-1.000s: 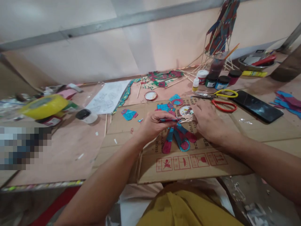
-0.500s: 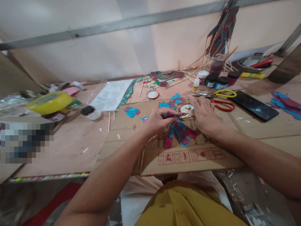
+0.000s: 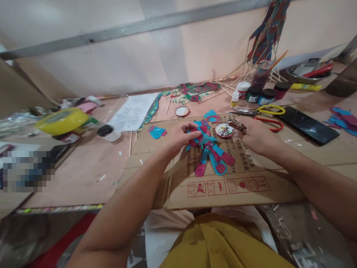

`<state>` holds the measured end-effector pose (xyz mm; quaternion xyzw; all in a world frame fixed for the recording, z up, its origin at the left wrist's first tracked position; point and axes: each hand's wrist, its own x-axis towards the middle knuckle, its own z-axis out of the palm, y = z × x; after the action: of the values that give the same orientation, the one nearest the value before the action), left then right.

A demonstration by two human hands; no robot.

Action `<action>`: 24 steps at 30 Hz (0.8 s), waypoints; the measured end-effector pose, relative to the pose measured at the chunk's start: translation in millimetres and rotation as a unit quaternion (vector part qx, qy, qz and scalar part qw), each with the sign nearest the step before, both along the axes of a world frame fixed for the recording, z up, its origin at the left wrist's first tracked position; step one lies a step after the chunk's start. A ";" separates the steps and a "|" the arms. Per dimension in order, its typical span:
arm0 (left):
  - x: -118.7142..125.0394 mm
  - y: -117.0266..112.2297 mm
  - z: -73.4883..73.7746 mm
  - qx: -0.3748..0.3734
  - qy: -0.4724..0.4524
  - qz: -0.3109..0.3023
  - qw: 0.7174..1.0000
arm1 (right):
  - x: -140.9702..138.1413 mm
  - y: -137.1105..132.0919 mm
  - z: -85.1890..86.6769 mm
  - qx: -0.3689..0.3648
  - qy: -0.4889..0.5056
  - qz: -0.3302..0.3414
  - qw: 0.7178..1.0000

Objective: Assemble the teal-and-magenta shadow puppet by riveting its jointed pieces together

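My left hand (image 3: 182, 137) is closed on a blue and magenta cut-out figure (image 3: 208, 143), pinching its upper left side. The figure's long magenta-tipped pieces (image 3: 218, 163) fan out toward me over the flattened cardboard (image 3: 156, 163). My right hand (image 3: 252, 136) is closed round a small, shiny metal hand tool (image 3: 236, 125); its exact kind is hard to make out. That tool is beside a round white lid (image 3: 224, 130) holding small metal bits. Loose blue and magenta cut-outs (image 3: 157, 132) lie left of my left hand and beyond the figure.
Scissors (image 3: 256, 111) with yellow and red handles and a black phone (image 3: 308, 124) lie at right. Behind stand paint jars (image 3: 267, 96) and a small glue bottle (image 3: 234, 99). Farther left are drawing sheets (image 3: 132, 111), a black-capped container (image 3: 108, 133) and a yellow tape roll (image 3: 61, 121).
My right hand has drawn back to the right with the metal tool, uncovering the lid of small bits. The figure now lies flatter and more in view under my left hand.
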<state>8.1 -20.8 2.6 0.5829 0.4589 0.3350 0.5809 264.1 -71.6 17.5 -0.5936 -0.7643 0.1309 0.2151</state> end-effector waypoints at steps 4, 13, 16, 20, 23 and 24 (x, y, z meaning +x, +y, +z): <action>-24.0 11.4 9.6 0.031 0.136 -0.121 0.983 | -3.5 -6.8 8.8 -0.054 0.040 0.053 0.996; -38.4 12.4 19.0 0.139 0.281 -0.233 0.921 | -24.3 -18.7 -4.1 -0.138 0.013 0.075 0.987; -30.0 7.0 21.2 0.202 0.269 -0.151 0.929 | -23.5 -15.6 -11.6 -0.135 0.018 0.073 0.988; -18.0 -2.9 21.8 0.219 0.269 -0.122 0.930 | -22.4 -11.4 -16.9 -0.140 0.023 0.046 0.989; -9.8 -10.9 17.5 0.159 0.282 -0.135 0.937 | -25.8 -10.3 -18.1 -0.148 0.023 0.030 0.988; -7.2 -13.5 15.7 0.131 0.283 -0.148 0.939 | -27.7 -10.2 -18.4 -0.151 0.024 0.022 0.988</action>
<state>0.9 -34.4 18.3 0.7857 0.4652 0.1233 0.3887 236.4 -81.8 -0.8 -0.5989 -0.7434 0.2639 0.1384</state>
